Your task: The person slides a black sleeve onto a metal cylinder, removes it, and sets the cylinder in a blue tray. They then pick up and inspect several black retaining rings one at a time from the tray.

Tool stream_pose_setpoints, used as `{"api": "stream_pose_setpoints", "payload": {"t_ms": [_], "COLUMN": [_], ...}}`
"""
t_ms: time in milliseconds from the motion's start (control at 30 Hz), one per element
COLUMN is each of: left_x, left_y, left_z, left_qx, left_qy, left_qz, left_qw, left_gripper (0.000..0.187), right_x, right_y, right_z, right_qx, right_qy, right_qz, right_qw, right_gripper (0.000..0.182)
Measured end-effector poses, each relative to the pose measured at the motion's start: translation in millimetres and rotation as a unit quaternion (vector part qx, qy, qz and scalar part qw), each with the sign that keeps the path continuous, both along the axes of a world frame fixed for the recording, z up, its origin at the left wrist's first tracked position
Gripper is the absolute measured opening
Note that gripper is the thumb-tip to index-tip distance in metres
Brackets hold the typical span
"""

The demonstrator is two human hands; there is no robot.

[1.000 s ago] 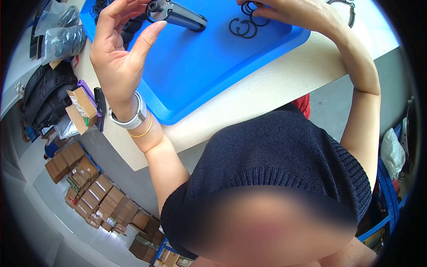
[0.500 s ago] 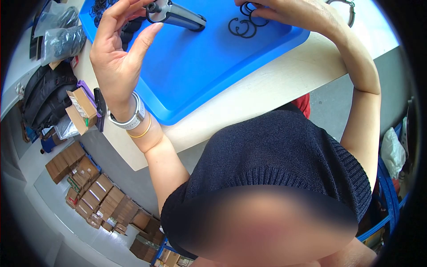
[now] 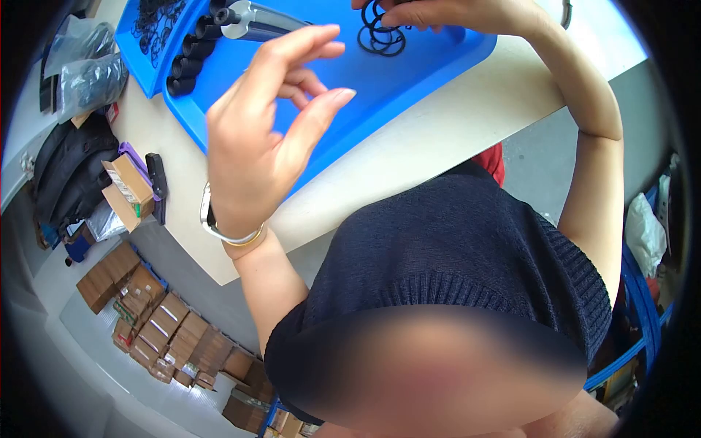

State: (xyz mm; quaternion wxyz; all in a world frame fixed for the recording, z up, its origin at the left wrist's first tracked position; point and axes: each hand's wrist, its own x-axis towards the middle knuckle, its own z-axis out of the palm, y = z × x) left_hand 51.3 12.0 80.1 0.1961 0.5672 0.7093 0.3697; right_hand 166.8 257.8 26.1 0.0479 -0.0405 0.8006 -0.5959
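My left hand (image 3: 266, 131) is raised over the near side of the blue tray (image 3: 350, 139), fingers apart and holding nothing. Just beyond its fingertips, a grey and black cylinder part (image 3: 255, 22) lies in the tray. My right hand (image 3: 445, 14) is at the tray's far right, its fingers closed on black rings (image 3: 381, 38) that hang beneath them. Several short black cylinders (image 3: 191, 57) form a row along the tray's left side. To their left, a smaller blue bin (image 3: 139, 62) contains many thin black rings (image 3: 157, 29).
The tray rests on a pale table (image 3: 467, 109). Clear plastic bags (image 3: 91, 77), a black backpack (image 3: 73, 164) and a small open carton (image 3: 130, 191) are at the left. Stacked cardboard boxes (image 3: 164, 321) stand on the floor at lower left.
My left hand has moved right and nearer, away from the cylinder part. The black rings have been gathered up from the tray into my right hand.
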Motion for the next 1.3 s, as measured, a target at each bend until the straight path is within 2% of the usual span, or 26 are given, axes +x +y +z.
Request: {"api": "stream_pose_setpoints", "payload": {"t_ms": [33,100,167,233,300,367,433,500,567,633,767,900,1000,1133,1200,1267,1300], "left_x": [0.8,-2.6,-5.5,-7.4,-10.9,-12.9,-14.0,-18.2,-22.3,-24.4,-24.3,-20.3,-17.6,-16.3,-11.7,-6.0,-3.1], "left_y": [5.1,9.2,11.2,12.9,15.4,16.6,16.5,16.8,17.1,16.4,16.5,17.6,17.6,16.5,15.9,16.4,17.0], "left_z": [-5.7,-19.3,-27.3,-30.6,-27.8,-27.7,-30.2,-30.5,-31.3,-32.9,-32.2,-33.2,-34.3,-34.8,-35.4,-35.7,-35.9], "left_qx": [-0.020,-0.024,-0.031,-0.058,-0.097,-0.136,-0.107,-0.103,-0.096,-0.083,-0.066,-0.008,0.023,0.014,0.016,0.019,0.071], "left_qy": [-0.011,-0.035,-0.057,-0.102,-0.120,-0.137,-0.147,-0.169,-0.190,-0.207,-0.207,-0.157,-0.119,-0.090,-0.066,-0.043,0.049], "left_qz": [0.004,0.018,0.031,0.014,0.001,-0.013,-0.009,-0.013,-0.016,-0.012,0.000,0.020,0.027,0.038,0.052,0.064,0.064], "left_qw": [1.000,0.999,0.997,0.993,0.988,0.981,0.983,0.980,0.977,0.975,0.976,0.987,0.992,0.995,0.996,0.997,0.994], "left_gripper": [0.044,0.041,0.039,0.024,0.020,0.019,0.017,0.017,0.016,0.016,0.016,0.016,0.016,0.017,0.015,0.017,0.026], "right_x": [-0.4,-3.7,-4.0,-4.2,-5.1,-4.9,-5.7,-7.7,-9.3,-11.3,-9.9,-10.4,-11.2,-9.9,-9.1,-9.4,-9.4], "right_y": [0.1,0.0,-3.8,-7.1,-9.6,-11.1,-10.8,-7.7,-4.6,-1.5,0.6,-0.7,-5.1,-6.3,-6.2,-4.4,-3.6], "right_z": [-1.4,-4.0,-5.6,-10.0,-16.1,-16.9,-17.0,-17.5,-25.1,-27.4,-23.3,-29.7,-36.5,-32.5,-27.1,-26.1,-26.0], "right_qx": [0.000,-0.092,-0.138,-0.183,-0.213,-0.219,-0.224,-0.215,-0.243,-0.187,-0.182,-0.221,-0.287,-0.268,-0.252,-0.234,-0.216], "right_qy": [-0.003,0.001,-0.006,-0.011,0.003,-0.002,-0.007,-0.018,0.027,0.033,0.004,0.003,-0.018,-0.010,-0.027,-0.023,-0.018], "right_qz": [0.000,0.041,0.040,0.039,0.047,0.049,0.052,0.006,-0.002,-0.054,-0.040,-0.001,0.074,0.073,0.015,0.006,-0.003], "right_qw": [1.000,0.995,0.990,0.982,0.976,0.975,0.973,0.976,0.970,0.980,0.982,0.975,0.955,0.961,0.967,0.972,0.976], "right_gripper": [0.027,0.025,0.025,0.024,0.023,0.023,0.022,0.022,0.022,0.022,0.021,0.019,0.024,0.023,0.020,0.019,0.019]}}
